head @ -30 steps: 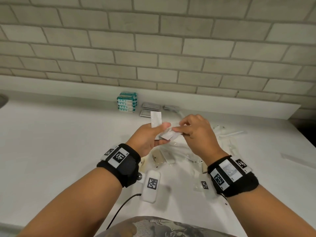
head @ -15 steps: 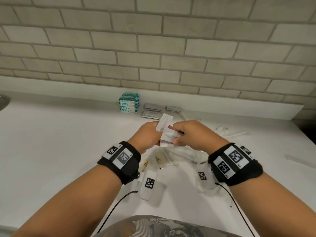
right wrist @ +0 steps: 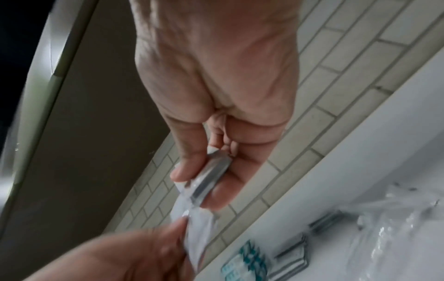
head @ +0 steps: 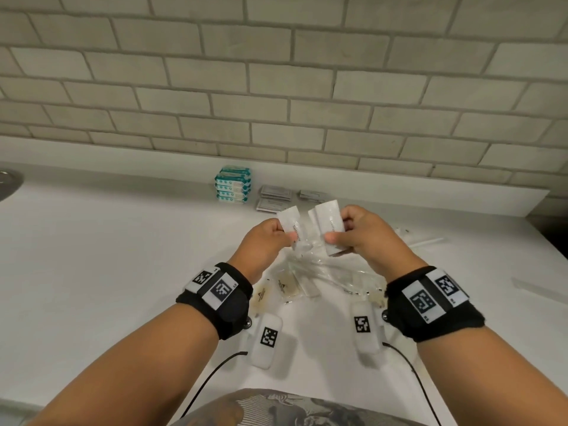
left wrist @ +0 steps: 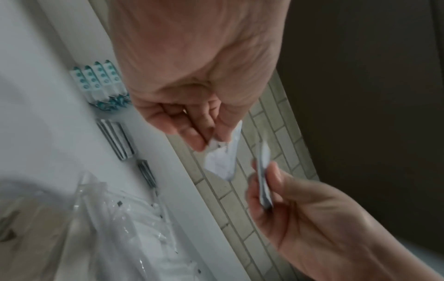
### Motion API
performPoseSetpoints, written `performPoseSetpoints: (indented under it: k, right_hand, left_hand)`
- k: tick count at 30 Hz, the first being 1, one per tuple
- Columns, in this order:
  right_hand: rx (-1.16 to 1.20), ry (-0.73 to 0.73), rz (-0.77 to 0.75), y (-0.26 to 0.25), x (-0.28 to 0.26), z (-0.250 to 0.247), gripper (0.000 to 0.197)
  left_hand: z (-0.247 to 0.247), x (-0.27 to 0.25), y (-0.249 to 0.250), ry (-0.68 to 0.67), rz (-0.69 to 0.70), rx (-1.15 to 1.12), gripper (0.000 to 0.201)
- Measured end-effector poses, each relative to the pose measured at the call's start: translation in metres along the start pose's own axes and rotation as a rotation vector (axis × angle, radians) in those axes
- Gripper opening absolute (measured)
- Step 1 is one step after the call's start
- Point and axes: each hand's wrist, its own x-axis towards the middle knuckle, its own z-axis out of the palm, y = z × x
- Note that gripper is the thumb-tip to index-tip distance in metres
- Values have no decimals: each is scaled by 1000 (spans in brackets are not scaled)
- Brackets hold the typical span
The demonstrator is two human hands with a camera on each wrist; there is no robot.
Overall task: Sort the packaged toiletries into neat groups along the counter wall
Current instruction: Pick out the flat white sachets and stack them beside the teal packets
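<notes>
My left hand (head: 278,233) pinches one white sachet (head: 291,224) upright above the counter; the same sachet (left wrist: 222,161) shows in the left wrist view. My right hand (head: 341,236) grips a small stack of white sachets (head: 330,224) between thumb and fingers, seen edge-on as a stack (right wrist: 211,178) in the right wrist view. The two lots are a little apart. Below the hands lies a heap of clear-wrapped toiletries (head: 316,269). Against the wall stand a pile of teal-and-white packs (head: 233,186) and flat grey sachets (head: 275,198).
A smaller grey pile (head: 312,195) lies right of the flat sachets. Beige packets (head: 287,287) rest near my left wrist. A clear-wrapped stick (head: 427,241) lies right of my hands. A sink rim (head: 9,182) shows far left. The white counter (head: 107,256) ends at a low backsplash.
The hands held the white sachets together in front of me; now they have drawn apart, the left keeping one sachet and the right keeping the stack, both raised upright.
</notes>
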Motion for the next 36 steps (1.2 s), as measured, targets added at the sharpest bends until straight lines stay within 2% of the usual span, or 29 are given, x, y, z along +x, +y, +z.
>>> performPoseSetpoints:
  k: [3, 6, 9, 11, 13, 16, 19, 21, 23, 25, 27, 29, 32, 34, 36]
  right_hand:
    - [-136, 4, -40, 8, 2, 21, 27]
    - [-267, 38, -94, 15, 3, 28, 20]
    - [-221, -46, -66, 17, 3, 31, 14]
    - [-189, -65, -63, 17, 5, 36, 22]
    - [-133, -92, -67, 17, 8, 42, 35]
    - [-61, -128, -80, 18, 10, 50, 62]
    - [72, -143, -108, 18, 12, 50, 74]
    - [89, -167, -114, 17, 14, 49, 82]
    - [-46, -164, -123, 14, 15, 50, 88]
    - [-312, -75, -173, 10, 12, 50, 95]
    - [-535, 36, -270, 6, 8, 48, 105]
    - [-683, 2, -355, 4, 6, 44, 116]
    - [-784, -219, -417, 1, 4, 44, 125]
    - [-802, -175, -491, 3, 5, 45, 115]
    - [-761, -130, -491, 2, 6, 45, 111]
  left_hand:
    - [8, -4, 4, -57, 45, -58, 12]
    - [8, -6, 6, -101, 34, -152, 31]
    - [6, -7, 3, -132, 25, -152, 41]
    - [10, -7, 1, -153, 33, -167, 45]
    - [17, -4, 0, -118, 22, -232, 54]
    - [15, 1, 7, -92, -48, -455, 39]
    - [9, 0, 14, -247, -128, -689, 27]
    - [10, -4, 17, -317, -155, -664, 21]
    - [14, -4, 17, -258, -156, -567, 25]
    - [17, 3, 13, -101, -128, -556, 24]
    - [17, 9, 13, 36, -125, -616, 14]
    - [15, 12, 15, 13, -135, -602, 7]
    - [18, 7, 22, -169, -137, -450, 19]
    - [22, 4, 22, -214, -148, -417, 19]
    - [22, 4, 22, -214, -176, -424, 17]
